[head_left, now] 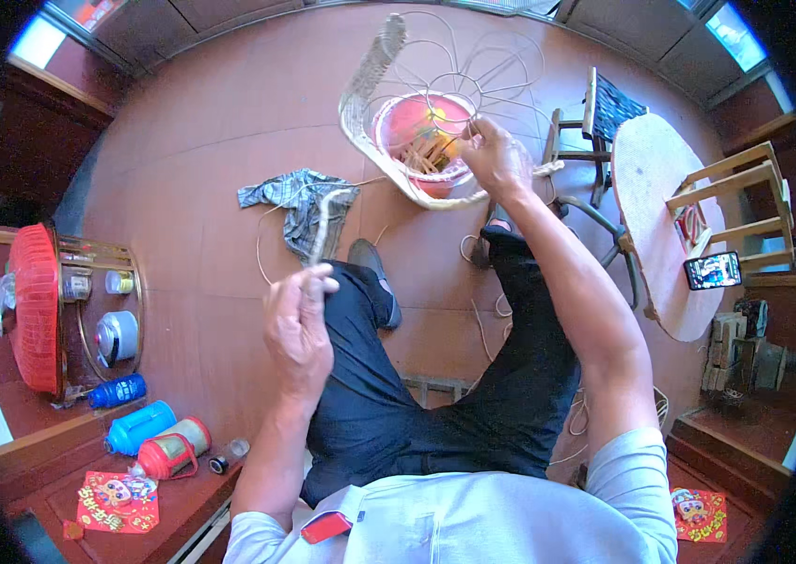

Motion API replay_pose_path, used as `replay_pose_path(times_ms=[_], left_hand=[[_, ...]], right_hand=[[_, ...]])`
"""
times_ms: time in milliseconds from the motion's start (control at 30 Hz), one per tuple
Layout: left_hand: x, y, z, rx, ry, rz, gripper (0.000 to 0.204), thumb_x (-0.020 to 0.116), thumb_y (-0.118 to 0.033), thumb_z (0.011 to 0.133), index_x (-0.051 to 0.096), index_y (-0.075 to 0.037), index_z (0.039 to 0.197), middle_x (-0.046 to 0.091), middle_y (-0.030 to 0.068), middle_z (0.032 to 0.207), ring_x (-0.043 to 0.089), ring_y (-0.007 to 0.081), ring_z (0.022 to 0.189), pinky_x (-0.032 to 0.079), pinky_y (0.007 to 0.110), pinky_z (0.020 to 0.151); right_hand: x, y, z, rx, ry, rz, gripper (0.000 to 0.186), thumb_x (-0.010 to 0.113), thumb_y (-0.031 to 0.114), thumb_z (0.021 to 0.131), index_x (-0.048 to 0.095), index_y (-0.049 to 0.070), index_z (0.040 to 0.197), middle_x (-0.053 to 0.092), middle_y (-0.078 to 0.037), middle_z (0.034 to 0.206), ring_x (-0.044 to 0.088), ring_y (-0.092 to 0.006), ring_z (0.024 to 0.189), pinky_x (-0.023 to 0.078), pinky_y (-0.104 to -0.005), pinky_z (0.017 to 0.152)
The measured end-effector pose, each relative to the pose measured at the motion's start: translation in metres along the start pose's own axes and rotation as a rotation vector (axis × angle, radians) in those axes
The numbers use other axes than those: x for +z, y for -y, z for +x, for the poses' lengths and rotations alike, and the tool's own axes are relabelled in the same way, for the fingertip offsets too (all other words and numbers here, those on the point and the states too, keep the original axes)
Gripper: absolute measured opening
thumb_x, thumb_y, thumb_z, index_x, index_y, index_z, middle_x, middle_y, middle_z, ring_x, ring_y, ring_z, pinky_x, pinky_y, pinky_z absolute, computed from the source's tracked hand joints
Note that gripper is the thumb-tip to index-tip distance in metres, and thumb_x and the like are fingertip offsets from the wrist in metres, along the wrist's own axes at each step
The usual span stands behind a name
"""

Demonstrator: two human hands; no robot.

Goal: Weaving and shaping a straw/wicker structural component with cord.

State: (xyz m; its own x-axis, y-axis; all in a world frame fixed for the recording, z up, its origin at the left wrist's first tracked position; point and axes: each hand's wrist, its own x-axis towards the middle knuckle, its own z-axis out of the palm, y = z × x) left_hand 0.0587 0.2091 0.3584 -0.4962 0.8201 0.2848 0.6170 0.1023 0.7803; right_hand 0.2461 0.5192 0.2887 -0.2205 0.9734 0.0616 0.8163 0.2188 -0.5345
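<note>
My left hand is closed round the lower end of a short pale, curved piece of cord or rod, whose tip hooks over at the top. Beyond my knees stands a wire frame with petal-shaped loops, and a braided cream band wraps its near and left rim. My right hand pinches the frame near its right side; the fingertips partly hide what they grip. Under the frame shows a pink-red basin with wooden sticks in it. Thin cord trails across the floor.
A checked grey cloth lies left of my feet. At the right are an oval board, a small wooden rack, a phone and a folding stool. Flasks, a blue bottle and a red mesh cover sit left.
</note>
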Motion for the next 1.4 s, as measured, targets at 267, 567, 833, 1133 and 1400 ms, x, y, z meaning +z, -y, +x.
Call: replay_pose_path(times_ms=[267,567,833,1133,1400], left_hand=[[-0.004,0.021,0.029,-0.049,-0.125,-0.213,0.035,0.054,-0.031,0.117,0.073,-0.002,0.120,0.072,0.0022,0.105,0.065,0.0123,0.096,0.053,0.030,0.092],[0.021,0.014,0.049,0.159,0.062,0.016,0.025,0.059,-0.023,0.113,0.074,-0.004,0.119,0.077,0.0175,0.106,0.075,0.0361,0.099,0.057,0.045,0.084],[0.016,-0.004,0.030,0.277,0.124,0.245,0.018,0.061,-0.021,0.109,0.073,-0.008,0.112,0.074,0.0157,0.103,0.071,0.0404,0.097,0.055,0.050,0.082],[0.014,0.004,0.041,0.384,0.144,0.411,0.027,0.059,-0.034,0.109,0.077,-0.015,0.118,0.077,0.0147,0.106,0.074,0.0398,0.096,0.058,0.052,0.081],[0.019,0.001,0.042,0.239,0.270,0.436,0.028,0.061,-0.035,0.108,0.076,-0.015,0.120,0.078,0.0156,0.103,0.075,0.0385,0.096,0.057,0.050,0.081]], right_hand=[[-0.089,-0.019,-0.136,-0.351,-0.004,-0.069,0.014,0.069,0.029,0.094,0.073,0.017,0.099,0.073,-0.017,0.076,0.075,-0.0393,0.076,0.059,-0.0521,0.071],[-0.110,-0.048,-0.199,-0.554,0.245,-0.064,0.015,0.066,0.018,0.086,0.072,0.016,0.100,0.072,-0.016,0.078,0.074,-0.0396,0.075,0.060,-0.0526,0.067],[-0.105,-0.053,-0.230,-0.584,0.300,-0.021,0.013,0.067,0.019,0.087,0.070,0.014,0.100,0.071,-0.016,0.079,0.074,-0.0406,0.077,0.059,-0.0543,0.068],[-0.090,-0.045,-0.254,-0.492,0.251,0.005,0.012,0.067,0.019,0.088,0.069,0.013,0.099,0.073,-0.018,0.085,0.074,-0.0415,0.083,0.059,-0.0550,0.073],[-0.093,-0.045,-0.267,-0.512,0.147,-0.022,0.013,0.066,0.016,0.088,0.069,0.010,0.100,0.074,-0.016,0.086,0.075,-0.0389,0.085,0.060,-0.0521,0.076]])
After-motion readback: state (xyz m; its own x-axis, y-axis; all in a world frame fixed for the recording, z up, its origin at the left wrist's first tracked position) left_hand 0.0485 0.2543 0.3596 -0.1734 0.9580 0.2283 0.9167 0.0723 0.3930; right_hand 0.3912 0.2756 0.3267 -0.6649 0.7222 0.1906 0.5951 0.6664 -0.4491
